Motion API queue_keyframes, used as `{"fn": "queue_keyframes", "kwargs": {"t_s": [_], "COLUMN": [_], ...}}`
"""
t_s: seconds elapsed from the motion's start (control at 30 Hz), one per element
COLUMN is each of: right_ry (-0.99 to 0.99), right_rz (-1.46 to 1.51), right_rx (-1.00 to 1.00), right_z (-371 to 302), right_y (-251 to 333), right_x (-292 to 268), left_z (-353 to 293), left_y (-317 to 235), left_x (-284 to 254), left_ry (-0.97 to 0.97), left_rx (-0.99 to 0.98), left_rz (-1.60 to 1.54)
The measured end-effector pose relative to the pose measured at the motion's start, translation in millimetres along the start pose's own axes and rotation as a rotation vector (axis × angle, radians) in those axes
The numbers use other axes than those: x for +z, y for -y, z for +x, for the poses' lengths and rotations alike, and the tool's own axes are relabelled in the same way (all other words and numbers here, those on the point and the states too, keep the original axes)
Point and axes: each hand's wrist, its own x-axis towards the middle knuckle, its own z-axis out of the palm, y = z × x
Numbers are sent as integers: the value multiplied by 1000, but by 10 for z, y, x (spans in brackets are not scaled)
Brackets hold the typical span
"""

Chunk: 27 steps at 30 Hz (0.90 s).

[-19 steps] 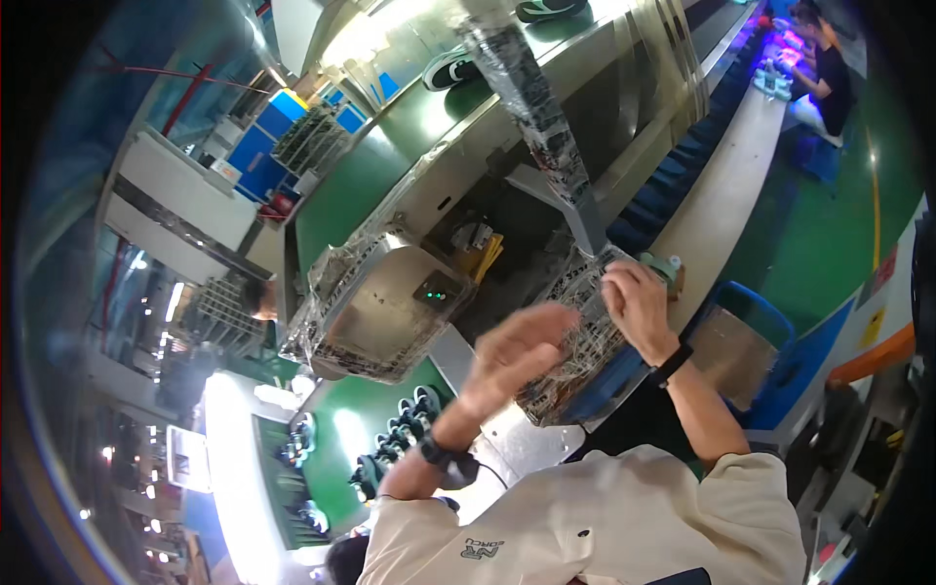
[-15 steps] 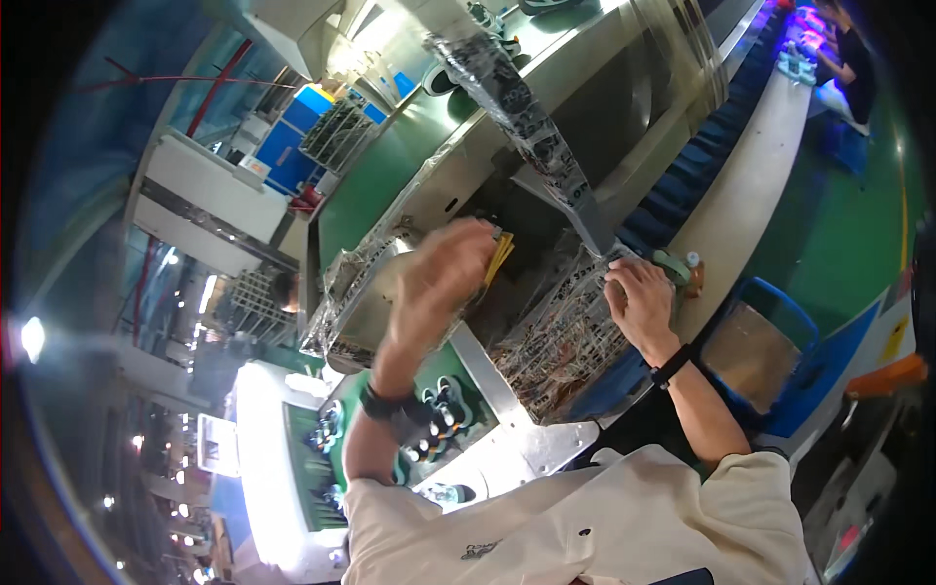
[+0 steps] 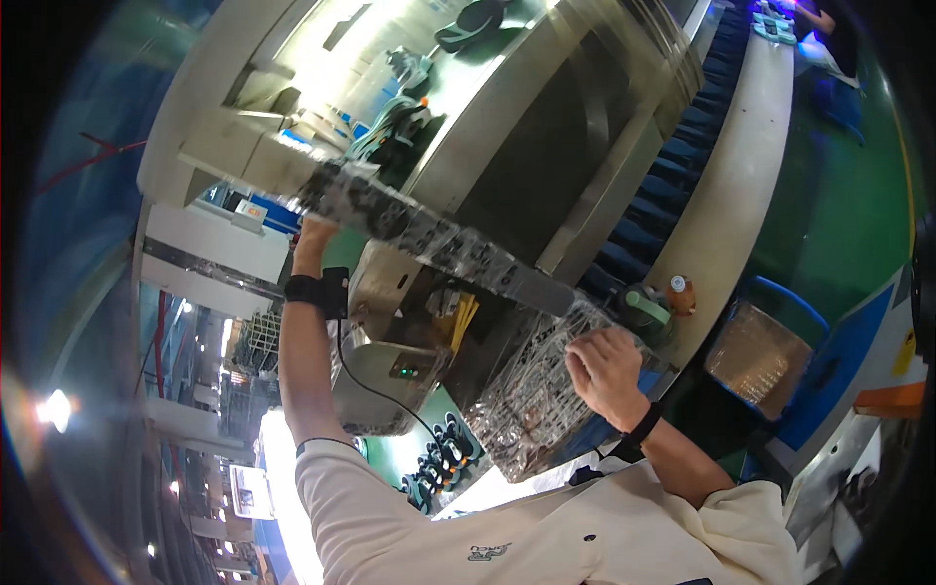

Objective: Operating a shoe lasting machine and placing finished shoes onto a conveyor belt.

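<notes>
A: What's the biggest worry?
B: The wrapped bar (image 3: 429, 234); it slants from upper left down to the wrapped box (image 3: 536, 390) and hides much of the left hand (image 3: 317, 232), so a blind reach could knock knuckles; I cannot tell that grip's state.
A: And the right hand (image 3: 606, 375)?
B: Its grip looks half open, fingers bent, nothing seen inside; the wrapped box could snag them.
A: Anything smaller?
B: The black cord (image 3: 370, 388) dangling from the left wrist (image 3: 308, 290) could catch; a sideways swing could tip the bottle (image 3: 681, 295).

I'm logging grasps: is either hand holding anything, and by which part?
Cannot tell for the left hand: the plastic-wrapped bar hides most of it. The right hand is loosely curled, with nothing visibly held.
</notes>
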Motion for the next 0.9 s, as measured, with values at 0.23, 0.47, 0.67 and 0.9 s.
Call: {"fn": "queue_keyframes", "kwargs": {"t_s": [0.23,0.47,0.67,0.9], "right_ry": [-8,14,15,92], "right_rz": [14,20,-1,-3], "right_rx": [32,14,-11,-92], "right_z": [10,47,-13,-35], "right_y": [-74,-74,-92,-31], "right_x": [-43,-53,-28,-69], "left_z": [-49,-80,166,-269], "left_y": [262,-181,-992,-1570], "left_x": [169,169,-216,-1503], "left_ry": [64,98,217,-162], "left_rx": [-76,53,-802,-995], "left_rz": [300,274,177,-343]}}
